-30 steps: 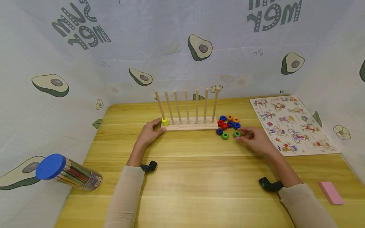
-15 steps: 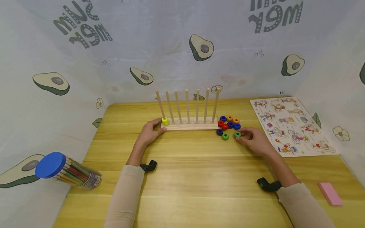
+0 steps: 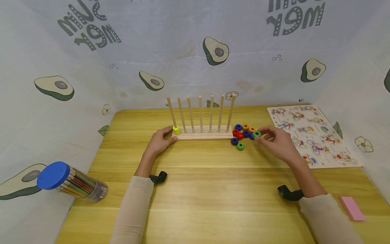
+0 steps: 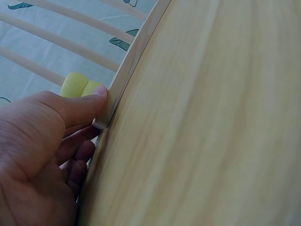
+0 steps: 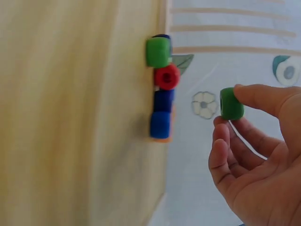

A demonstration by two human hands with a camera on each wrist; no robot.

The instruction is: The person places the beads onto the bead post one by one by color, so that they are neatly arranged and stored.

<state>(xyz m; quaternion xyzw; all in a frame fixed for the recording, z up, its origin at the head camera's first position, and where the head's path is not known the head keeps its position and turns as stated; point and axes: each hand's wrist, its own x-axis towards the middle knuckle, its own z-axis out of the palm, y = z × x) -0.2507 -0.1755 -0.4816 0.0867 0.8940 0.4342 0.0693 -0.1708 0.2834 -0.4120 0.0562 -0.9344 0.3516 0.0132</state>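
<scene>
One rounded, holed green bead (image 5: pixel 232 104) is pinched by the right grip (image 3: pixel 278 143); the left grip (image 3: pixel 157 141) pinches the rack (image 3: pixel 203 136).

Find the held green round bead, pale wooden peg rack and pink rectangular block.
Held green round bead (image 5: pixel 231 105), right wrist view: side
Pale wooden peg rack (image 3: pixel 202 136), head view: base
Pink rectangular block (image 3: pixel 352 208), head view: top
</scene>
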